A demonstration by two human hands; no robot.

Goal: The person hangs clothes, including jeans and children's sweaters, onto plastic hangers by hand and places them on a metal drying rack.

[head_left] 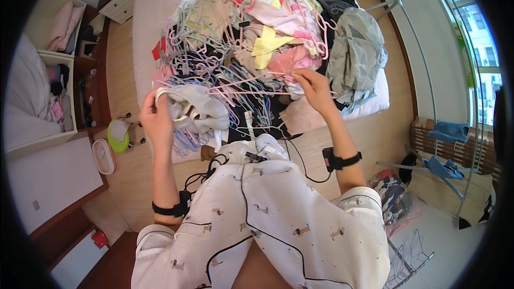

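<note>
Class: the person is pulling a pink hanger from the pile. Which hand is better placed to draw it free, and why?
Right hand: it already grips the pink hanger. The left hand is occupied holding a grey garment.

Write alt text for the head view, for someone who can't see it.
A person's left hand grips a grey garment on a white hanger, while the right hand pinches a pink hanger above a bed piled with clothes and hangers.

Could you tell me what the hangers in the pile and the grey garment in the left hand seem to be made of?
The hangers look like thin wire with a smooth pastel coating, pink, blue and lilac; their slim, evenly bent outlines suggest this, though solid plastic is possible. The grey garment in the left hand looks like soft matte knit fabric, since it bunches in loose folds.
</note>
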